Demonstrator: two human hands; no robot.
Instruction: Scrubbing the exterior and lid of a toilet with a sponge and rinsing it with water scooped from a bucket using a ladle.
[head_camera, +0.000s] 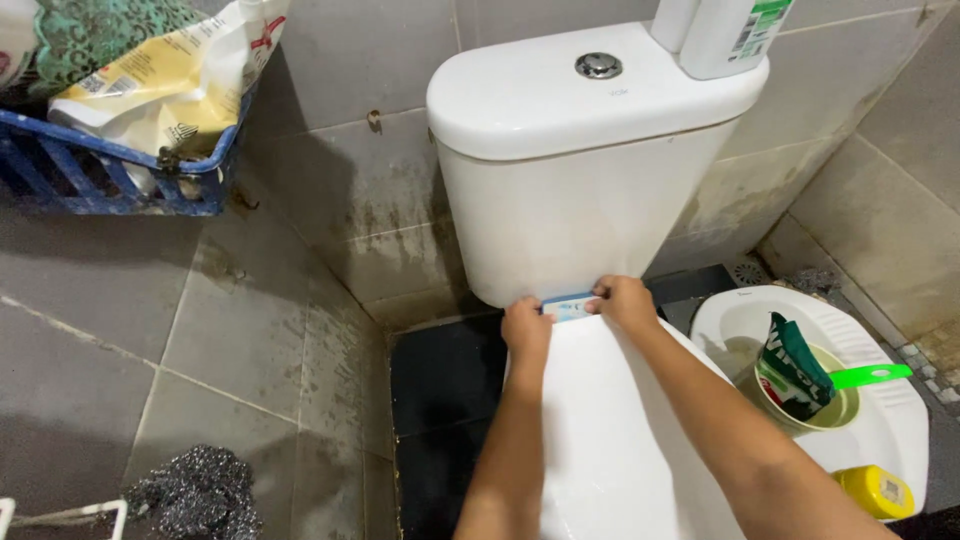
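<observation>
My left hand (525, 328) and my right hand (626, 300) both pinch a small blue and white label or sticker (570, 306) at the back edge of a closed white toilet lid (610, 440). The left hand grips its left end, the right hand its right end. Just behind stands the white cistern (570, 160) with a chrome flush button (598, 66) on top.
White bottles (720, 30) stand on the cistern's right side. A blue wall basket (110, 160) holds packets at upper left. At right, a white squat pan (880, 420) holds a green dipper (830, 395) with a sachet; a yellow container (875, 490) lies nearby. A steel scourer (195, 495) hangs lower left.
</observation>
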